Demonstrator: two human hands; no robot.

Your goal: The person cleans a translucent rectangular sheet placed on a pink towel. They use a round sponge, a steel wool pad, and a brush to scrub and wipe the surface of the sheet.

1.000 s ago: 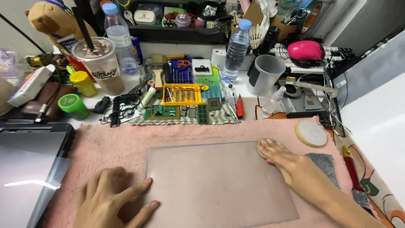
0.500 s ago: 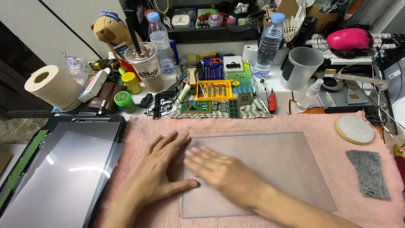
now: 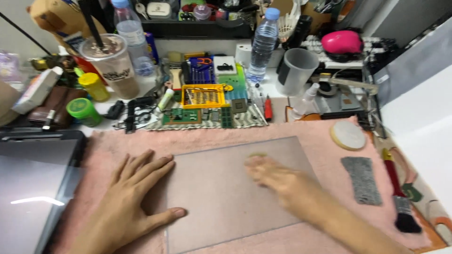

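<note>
while both hands lie on the pink mat, the scene reads so:
left hand [image 3: 129, 202]: flat and spread, fingers wide, holding nothing; palm on the pink mat [image 3: 117, 146], thumb and fingertips touching the left edge of the clear sheet [image 3: 226, 197].
right hand [image 3: 278, 178]: blurred, lying on the sheet near its middle; fingers stretched toward the far edge; whether it pinches anything i cannot tell, though no object shows in it.
clear sheet: a see-through rectangle lying flat on the mat, centred in front of the person, between the two hands.
tablet [image 3: 33, 188]: dark screen, just left of the mat.
white disc [image 3: 347, 135]: on the mat, right of the sheet's far corner.
grey pad [image 3: 362, 181]: on the mat, right of the sheet, apart from it.
brush [image 3: 400, 202]: red handle, dark bristles, at the mat's right edge beside the grey pad.
yellow tray [image 3: 203, 96]: beyond the mat, among small tools.
water bottle [image 3: 261, 44]: upright at the back, next to a grey cup [image 3: 297, 70].
</note>
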